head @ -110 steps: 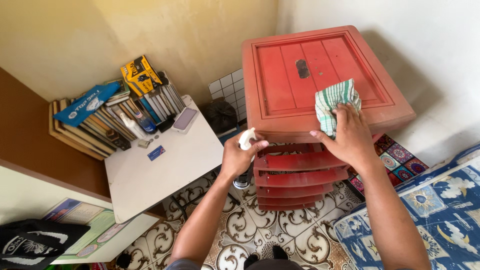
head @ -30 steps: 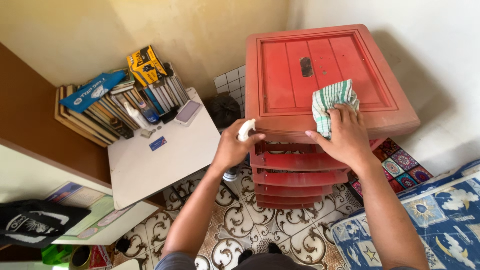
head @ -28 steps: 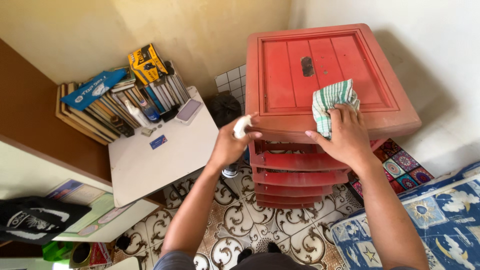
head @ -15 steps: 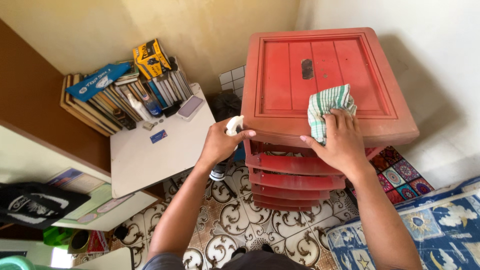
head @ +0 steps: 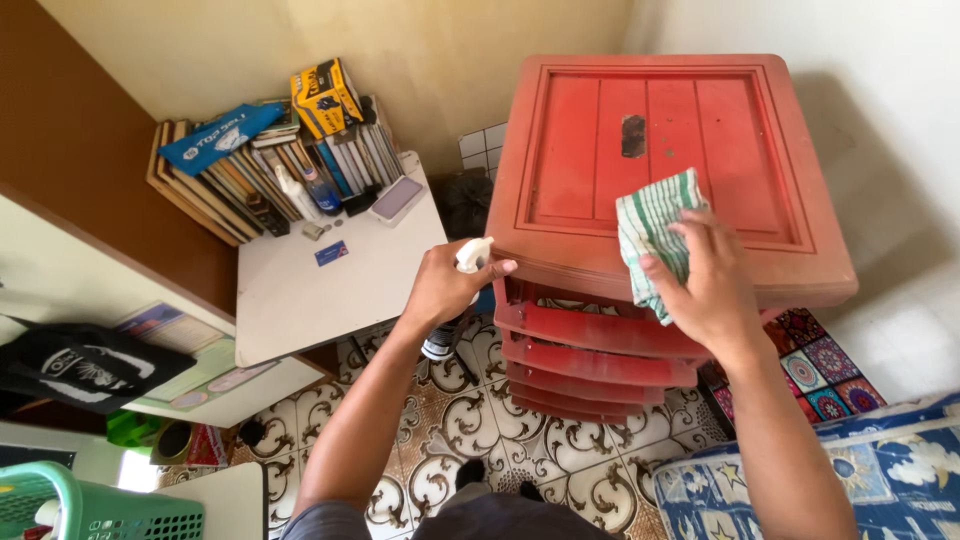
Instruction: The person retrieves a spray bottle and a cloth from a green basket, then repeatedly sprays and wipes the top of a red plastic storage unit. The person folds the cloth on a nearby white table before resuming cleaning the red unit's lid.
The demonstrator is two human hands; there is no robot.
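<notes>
The right hand (head: 715,285) is pressing a soft, limp green-and-white striped cloth (head: 650,230) over the front edge of the red plastic drawer cabinet (head: 600,130), best gripped bunched; the left hand (head: 440,290) is clasping a light, rigid white-nozzled spray bottle (head: 462,285) by its neck.

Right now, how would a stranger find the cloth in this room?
Look at the red plastic drawer cabinet in the corner. On its front edge, the right hand presses a cloth. It is the only green-and-white striped fabric on the red top.
</notes>
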